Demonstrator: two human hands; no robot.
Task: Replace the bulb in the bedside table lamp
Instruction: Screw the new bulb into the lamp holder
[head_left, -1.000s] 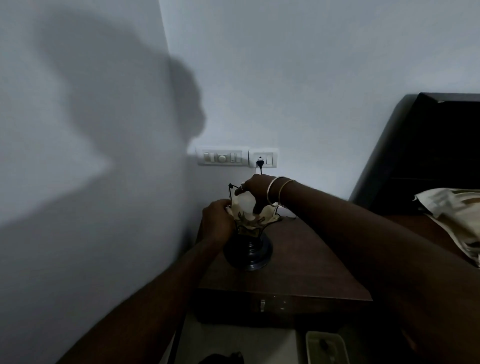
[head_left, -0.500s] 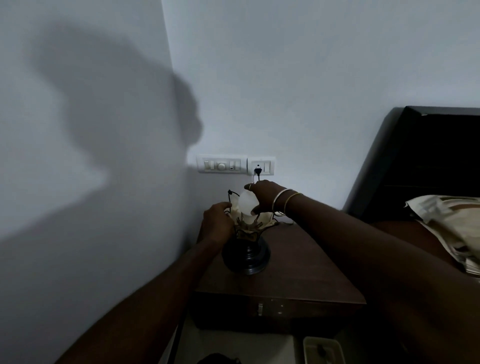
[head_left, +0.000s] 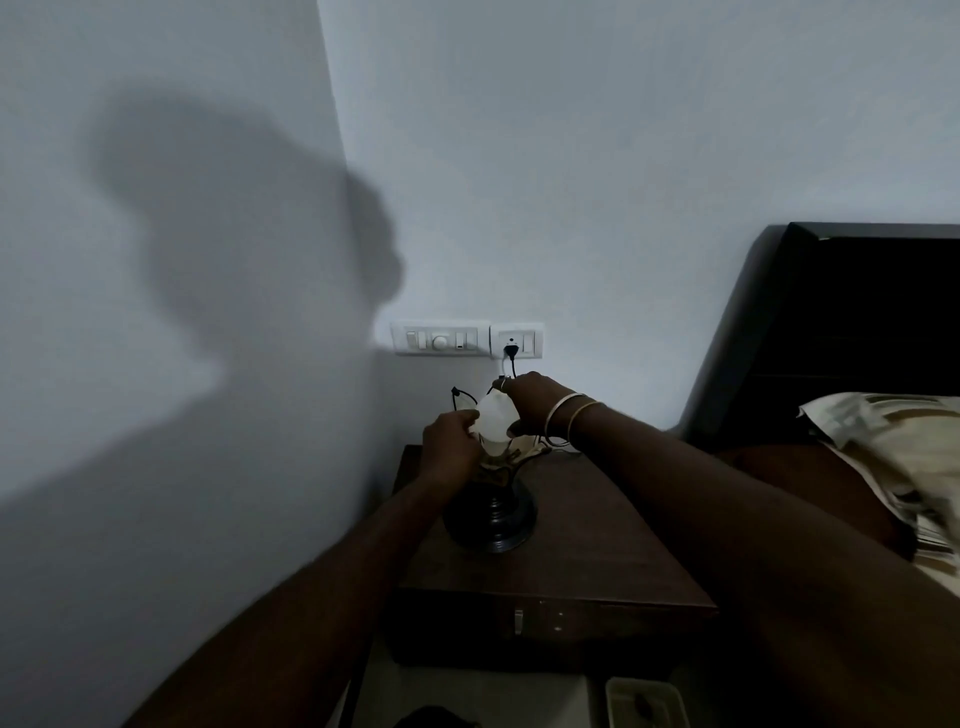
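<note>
R hand (head_left: 535, 405) grips white bulb (head_left: 493, 422) from above, atop the lamp (head_left: 491, 499) on far-left corner of bedside table (head_left: 597, 540). L hand (head_left: 449, 447) clasps lamp's left side, fingertips touching bulb.

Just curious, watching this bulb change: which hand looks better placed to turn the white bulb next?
Probably the right hand: its fingers wrap over the rounded white bulb from above. The left hand grips the cream petal-shaped lamp shade beside it, apparently steadying the lamp.
</note>
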